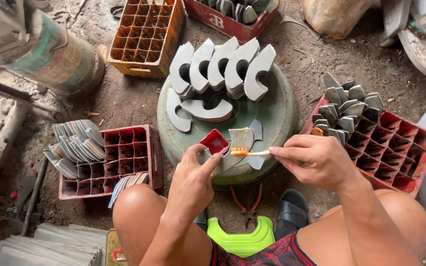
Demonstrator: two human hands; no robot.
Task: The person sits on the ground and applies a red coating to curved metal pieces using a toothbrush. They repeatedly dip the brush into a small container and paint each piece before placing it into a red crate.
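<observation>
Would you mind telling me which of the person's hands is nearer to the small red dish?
Left. The left hand touches the small red dish at its lower edge; the right hand holds a toothbrush off to its right.

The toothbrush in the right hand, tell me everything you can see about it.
The toothbrush has a slim, pale, plastic-looking handle and an orange head end. It lies nearly level, head pointing toward the left hand. The right hand pinches the handle's end between thumb and fingers. Its head rests on a flat grey curved piece that the left hand steadies on the round green stand, beside a small red dish. The bristles are too small to make out.
</observation>
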